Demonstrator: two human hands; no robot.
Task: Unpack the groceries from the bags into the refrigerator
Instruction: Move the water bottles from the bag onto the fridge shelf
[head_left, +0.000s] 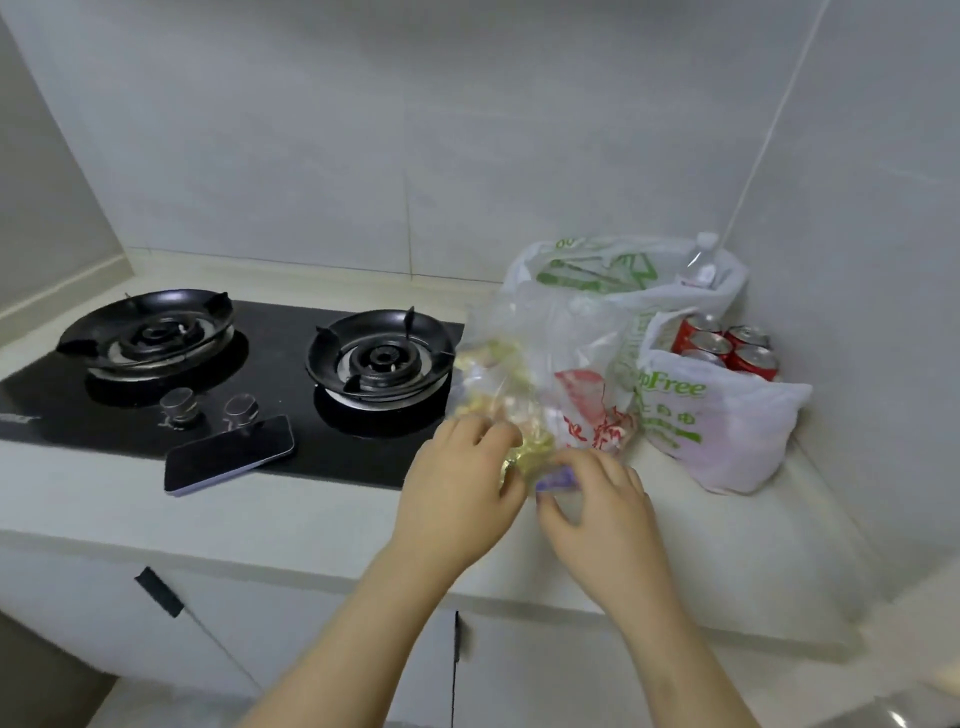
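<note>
Holding one clear bag (524, 364) near the tabletop's (311, 525) front edge: left hand (457, 493) and right hand (597, 514), both pinching it. Back right corner: two white bags (727, 431), four red cans (727, 345), one bottle (701, 262). One phone (228, 454) on the stove (291, 415).

Both hands (524, 483) grip a clear bag (524, 358) (blurred) beside the stove (291, 395).

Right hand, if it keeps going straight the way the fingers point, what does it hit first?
The right hand already touches the clear bag at its fingertips. Beyond that, probably the red-printed bag, though blur makes depth uncertain.
</note>
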